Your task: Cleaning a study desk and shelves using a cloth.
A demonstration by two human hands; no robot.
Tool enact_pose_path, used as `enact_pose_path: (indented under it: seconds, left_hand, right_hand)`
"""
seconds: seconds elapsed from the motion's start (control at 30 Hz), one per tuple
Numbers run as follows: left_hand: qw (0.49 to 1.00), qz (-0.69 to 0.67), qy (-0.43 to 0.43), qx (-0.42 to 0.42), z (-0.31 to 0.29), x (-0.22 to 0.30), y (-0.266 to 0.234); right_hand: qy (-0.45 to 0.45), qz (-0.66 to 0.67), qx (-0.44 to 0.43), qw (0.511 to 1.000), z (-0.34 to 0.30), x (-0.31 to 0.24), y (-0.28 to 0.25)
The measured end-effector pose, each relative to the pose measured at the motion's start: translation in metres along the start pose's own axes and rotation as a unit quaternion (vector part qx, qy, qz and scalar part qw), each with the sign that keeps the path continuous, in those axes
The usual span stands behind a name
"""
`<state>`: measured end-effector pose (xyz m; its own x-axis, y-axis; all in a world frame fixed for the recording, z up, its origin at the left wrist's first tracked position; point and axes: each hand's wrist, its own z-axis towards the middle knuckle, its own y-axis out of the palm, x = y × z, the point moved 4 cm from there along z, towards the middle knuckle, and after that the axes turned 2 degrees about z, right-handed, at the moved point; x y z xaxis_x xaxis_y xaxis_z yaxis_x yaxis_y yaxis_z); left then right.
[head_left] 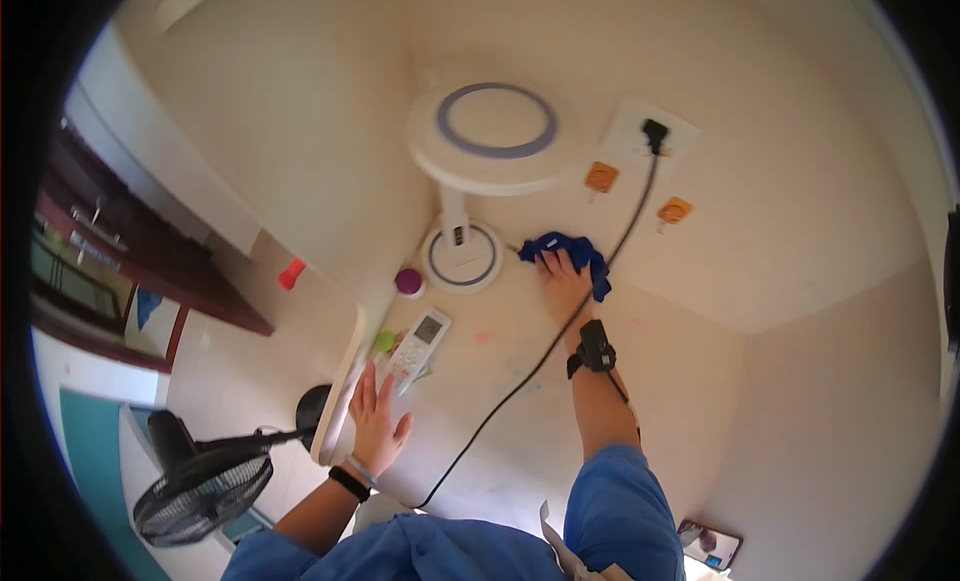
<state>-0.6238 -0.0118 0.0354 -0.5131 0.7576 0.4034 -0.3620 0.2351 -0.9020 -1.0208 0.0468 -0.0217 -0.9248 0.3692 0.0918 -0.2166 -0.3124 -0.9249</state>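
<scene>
My right hand (pixel 562 286) lies on a dark blue cloth (pixel 585 253) at the back of the white table (pixel 490 366), fingers spread over it and pressing it to the surface. Part of the cloth bunches up beyond the fingertips. A black cable passes over the cloth and close by that wrist. My left hand (pixel 376 421) is open at the table's left side, holding nothing. Just beyond its fingertips lies a white remote control (pixel 420 346) with a small screen. Next to the remote is a small green round thing (pixel 385 341).
A white desk lamp (pixel 462 253) with a round head stands at the back, beside a purple-lidded jar (pixel 409 282). The black cable (pixel 520 384) runs from a wall socket (pixel 652 136) across the table. Two orange hooks (pixel 601 177) are on the wall. A black fan (pixel 205 486) stands left.
</scene>
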Motion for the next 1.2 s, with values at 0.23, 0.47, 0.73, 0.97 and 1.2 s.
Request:
enact_pose_path:
  seconds: [0.23, 0.47, 0.73, 0.97, 1.2]
  left_hand:
    - [0.997, 0.029, 0.034, -0.064, -0.045, -0.018, 0.006]
    - [0.986, 0.066, 0.132, -0.075, -0.044, -0.004, 0.027]
    - [0.986, 0.095, 0.115, -0.068, -0.048, -0.010, 0.025]
    - [0.981, 0.092, 0.146, -0.090, -0.042, 0.005, 0.029]
    - [0.972, 0.156, 0.145, -0.100, -0.050, -0.004, 0.030]
  right_hand:
    - [0.311, -0.080, -0.096, 0.942, -0.141, 0.133, -0.055]
    - [0.471, -0.032, 0.461, 0.752, -0.162, 0.221, -0.233]
    - [0.024, 0.053, 0.190, 0.980, 0.049, 0.127, -0.296]
    - [0.455, -0.085, 0.099, 0.881, -0.098, 0.392, -0.312]
    - [0.486, 0.007, 0.229, 0.843, -0.153, 0.331, -0.275]
